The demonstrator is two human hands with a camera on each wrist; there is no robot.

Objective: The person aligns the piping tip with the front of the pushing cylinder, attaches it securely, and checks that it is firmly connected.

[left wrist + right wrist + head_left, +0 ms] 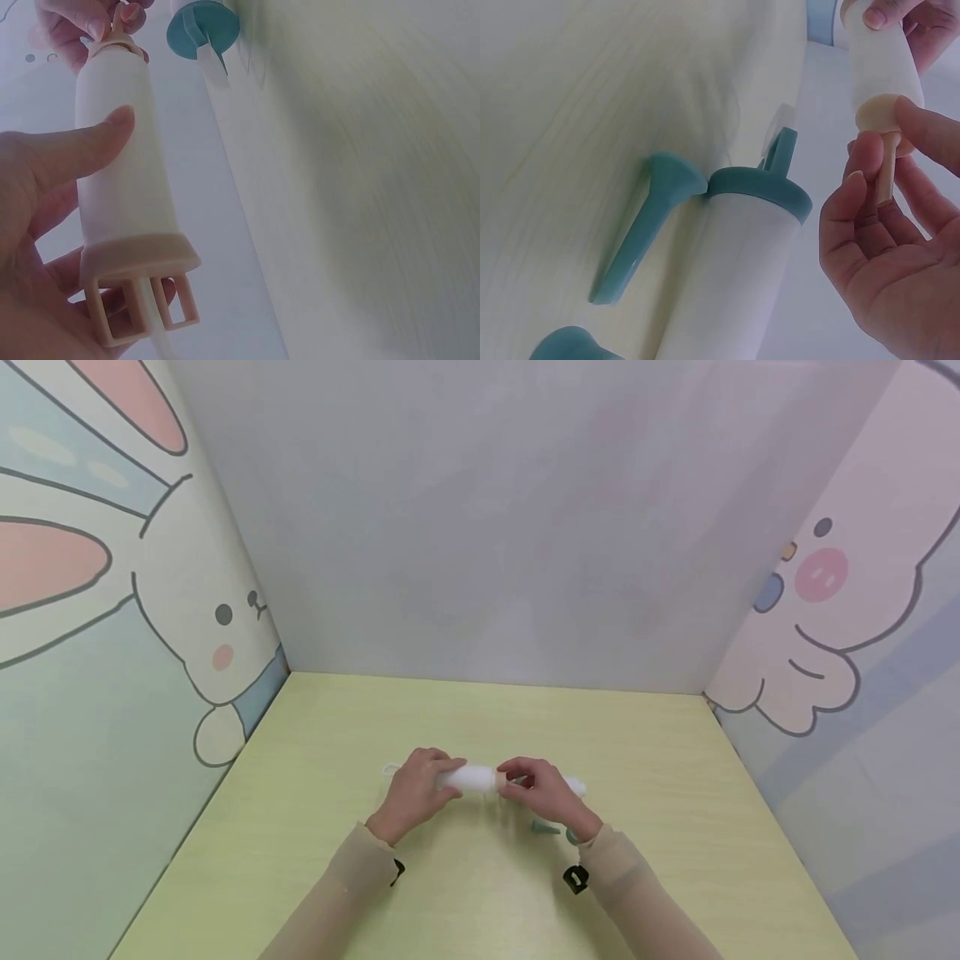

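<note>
My left hand (418, 789) holds a white icing syringe (474, 777) around its barrel, the thumb lying along the side in the left wrist view. Its beige collar (142, 255) has two square finger loops, with a pale rod coming out between them. At the other end my right hand (543, 792) pinches a beige nozzle (885, 172) between thumb and fingers. The nozzle's wide base sits against the barrel's end, its narrow stem pointing away; I cannot tell whether it is fastened. In the head view, the syringe lies nearly level above the table.
A second white syringe (731, 262) with a teal collar (761, 187) lies on the table (480, 893) by the right hand. Near it are a teal nozzle (634, 236) and another teal piece (570, 345), partly cut off. Walls enclose the table's back and sides.
</note>
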